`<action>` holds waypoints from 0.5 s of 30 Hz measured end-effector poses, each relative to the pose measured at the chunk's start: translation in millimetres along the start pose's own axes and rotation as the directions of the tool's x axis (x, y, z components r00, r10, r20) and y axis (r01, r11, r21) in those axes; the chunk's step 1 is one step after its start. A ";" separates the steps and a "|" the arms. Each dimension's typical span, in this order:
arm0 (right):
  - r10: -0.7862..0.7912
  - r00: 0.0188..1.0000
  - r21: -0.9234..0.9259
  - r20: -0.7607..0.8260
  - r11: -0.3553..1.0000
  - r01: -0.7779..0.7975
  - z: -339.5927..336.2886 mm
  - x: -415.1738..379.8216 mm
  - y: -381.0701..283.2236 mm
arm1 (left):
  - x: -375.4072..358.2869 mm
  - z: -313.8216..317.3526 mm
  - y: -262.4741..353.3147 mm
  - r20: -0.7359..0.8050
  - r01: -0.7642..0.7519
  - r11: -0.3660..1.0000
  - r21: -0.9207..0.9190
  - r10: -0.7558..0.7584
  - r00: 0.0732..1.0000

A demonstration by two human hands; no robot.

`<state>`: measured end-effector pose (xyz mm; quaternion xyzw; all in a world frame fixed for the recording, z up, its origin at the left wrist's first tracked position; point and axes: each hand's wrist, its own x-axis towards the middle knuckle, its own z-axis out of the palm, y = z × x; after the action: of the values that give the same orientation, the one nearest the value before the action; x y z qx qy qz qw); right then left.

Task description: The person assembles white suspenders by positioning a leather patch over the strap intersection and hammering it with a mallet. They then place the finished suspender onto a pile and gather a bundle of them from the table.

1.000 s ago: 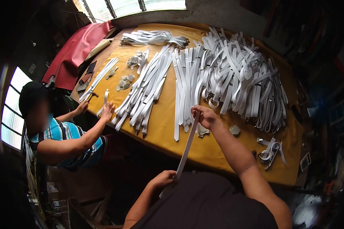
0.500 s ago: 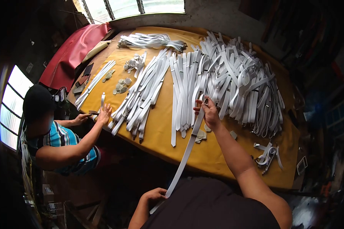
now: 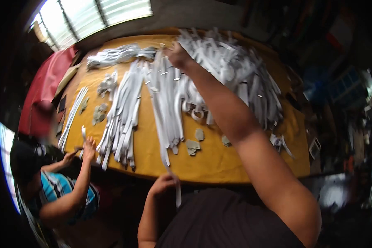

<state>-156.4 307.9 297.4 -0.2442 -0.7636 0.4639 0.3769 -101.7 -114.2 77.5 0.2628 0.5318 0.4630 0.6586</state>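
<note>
My right hand (image 3: 177, 54) reaches over the far side of the table, its fingers closed around the upper end of a white strap (image 3: 163, 144). From there the strap runs down across a row of similar white straps (image 3: 169, 107). Near the table's front edge my left hand (image 3: 165, 184) holds the strap's lower part, and its tail hangs below the fingers. A large heap of white straps with small dark metal parts (image 3: 227, 66) lies to the right of my right hand.
A co-worker in a striped shirt (image 3: 62, 186) works at the left edge. Strap bundles (image 3: 120, 120), (image 3: 115, 56) and pale patches (image 3: 193, 146) lie on the yellow-covered table (image 3: 219, 165). Red sheet material (image 3: 45, 78) is at the left, a small strap pile (image 3: 279, 142) at the right.
My right hand has moved away from me and left to the table's far side, taking the strap's upper end along. My left hand has risen towards the table's front edge. The view has shifted.
</note>
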 end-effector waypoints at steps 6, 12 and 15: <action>-0.264 0.964 -0.335 -0.039 0.912 0.237 -76.9 -125.2 35.9 | 180.1 17.4 15.4 -0.378 -0.132 0.985 -0.110 0.081 0.922; 0.254 0.795 -0.406 -0.551 0.751 -0.521 -218.3 -307.0 229.0 | 188.9 43.5 -7.5 -0.557 -0.101 0.985 0.141 0.164 0.814; 0.172 0.713 -0.439 -0.680 0.683 -0.584 -255.3 -325.2 250.8 | 174.7 52.7 -16.5 -0.602 -0.117 0.978 0.172 0.198 0.773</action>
<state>248.3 319.7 32.9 -0.6469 -0.6437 0.1534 0.3790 -45.5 41.7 -0.6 0.1817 0.7214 0.5425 0.3901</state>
